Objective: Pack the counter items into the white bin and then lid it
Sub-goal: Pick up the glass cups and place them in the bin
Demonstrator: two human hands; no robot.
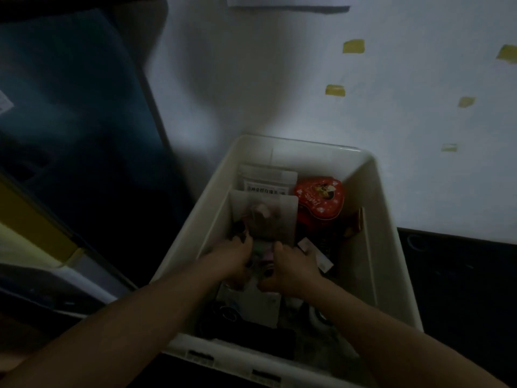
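Observation:
The white bin (372, 228) stands open below me, against a white wall. Inside it are a red heart-shaped tin (320, 198), two clear pouches standing upright (265, 211), and a small pink-white box (317, 254). Both my hands are down in the bin. My left hand (233, 260) and my right hand (293, 271) are curled around a small greenish and pink packet (263, 252) between them. Dark items lie under my forearms at the bin's near end. No lid is in view.
A dark blue panel (70, 121) rises at the left, with a yellow and white edge (36, 233) below it. A dark surface (461, 275) lies right of the bin. Yellow tape pieces (354, 46) dot the wall.

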